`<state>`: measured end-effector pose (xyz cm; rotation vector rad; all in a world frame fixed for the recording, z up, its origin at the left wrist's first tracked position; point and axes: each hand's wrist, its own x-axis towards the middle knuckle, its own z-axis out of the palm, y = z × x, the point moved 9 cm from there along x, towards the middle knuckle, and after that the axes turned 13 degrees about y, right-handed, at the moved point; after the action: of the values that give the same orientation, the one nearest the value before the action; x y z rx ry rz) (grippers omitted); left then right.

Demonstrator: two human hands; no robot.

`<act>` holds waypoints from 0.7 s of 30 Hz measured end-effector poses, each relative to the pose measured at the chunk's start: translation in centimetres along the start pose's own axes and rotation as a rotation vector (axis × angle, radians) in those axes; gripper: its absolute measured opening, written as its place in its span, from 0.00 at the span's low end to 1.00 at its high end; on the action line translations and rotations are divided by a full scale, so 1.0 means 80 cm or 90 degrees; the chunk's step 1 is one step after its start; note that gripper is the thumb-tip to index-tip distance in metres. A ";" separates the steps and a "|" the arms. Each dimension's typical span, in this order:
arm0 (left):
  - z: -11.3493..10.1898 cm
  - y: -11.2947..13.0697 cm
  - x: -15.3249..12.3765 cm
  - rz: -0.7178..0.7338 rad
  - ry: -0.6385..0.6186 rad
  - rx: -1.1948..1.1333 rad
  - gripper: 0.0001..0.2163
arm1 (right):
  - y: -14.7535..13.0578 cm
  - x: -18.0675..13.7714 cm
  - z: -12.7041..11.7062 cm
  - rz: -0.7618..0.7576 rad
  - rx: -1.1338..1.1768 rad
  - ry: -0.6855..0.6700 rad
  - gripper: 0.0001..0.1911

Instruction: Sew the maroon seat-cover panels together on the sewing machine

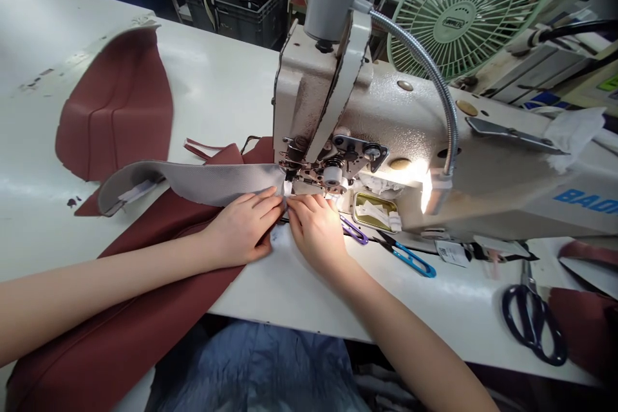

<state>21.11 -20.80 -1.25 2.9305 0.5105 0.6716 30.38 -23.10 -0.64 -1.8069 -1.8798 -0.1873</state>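
Observation:
My left hand (248, 222) lies on the maroon panel and the edge of its grey-backed strip (222, 181), fingers stretched toward the needle of the sewing machine (333, 77). Close beside it, my right hand (318, 232) has its fingers bent and pressed together at the front of the presser foot. A small white piece (288, 188) shows right by its fingertips; whatever lies under them is hidden. The long maroon panel (159, 309) runs from the needle under my left forearm and over the table's front edge.
Purple snips (355, 230), blue snips (412, 261) and a tin (361, 209) of white scraps lie right of the needle. Dark-handled scissors (531, 318) rest farther right. Another maroon piece (120, 109) lies left. Behind stand a green fan (454, 22) and a grey crate (251, 9).

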 end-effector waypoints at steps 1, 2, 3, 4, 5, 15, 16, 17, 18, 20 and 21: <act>0.002 -0.001 0.001 0.010 0.002 -0.005 0.24 | -0.002 0.000 0.001 -0.011 -0.012 0.004 0.14; 0.003 -0.001 0.002 0.020 0.005 -0.011 0.24 | -0.003 0.001 0.002 -0.021 -0.026 0.005 0.14; 0.004 -0.002 0.003 0.029 0.008 -0.016 0.24 | -0.004 0.001 0.004 -0.029 -0.040 0.005 0.14; 0.005 -0.004 0.005 0.035 0.012 -0.020 0.24 | -0.004 0.002 0.006 -0.035 -0.053 0.004 0.14; 0.005 -0.006 0.006 0.040 0.015 -0.024 0.23 | -0.004 0.002 0.007 -0.041 -0.064 0.003 0.13; 0.002 -0.033 0.034 0.110 0.039 -0.055 0.17 | 0.003 0.009 0.016 -0.031 -0.124 -0.013 0.19; 0.004 -0.036 0.037 0.118 0.037 -0.055 0.16 | 0.005 0.010 0.017 -0.022 -0.128 -0.018 0.19; 0.006 -0.039 0.040 0.125 0.037 -0.054 0.15 | 0.007 0.010 0.017 -0.013 -0.132 -0.025 0.20; 0.007 -0.042 0.042 0.131 0.039 -0.053 0.15 | 0.008 0.010 0.018 -0.006 -0.136 -0.031 0.20; 0.008 -0.048 0.047 0.141 0.045 -0.050 0.14 | 0.010 0.011 0.019 0.005 -0.145 -0.038 0.21; 0.009 -0.050 0.048 0.145 0.047 -0.052 0.14 | 0.011 0.011 0.020 0.008 -0.148 -0.041 0.21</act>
<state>23.48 -15.74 -0.95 2.9215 0.1512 0.8077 30.80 -21.55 -1.82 -1.9986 -1.9592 -0.3604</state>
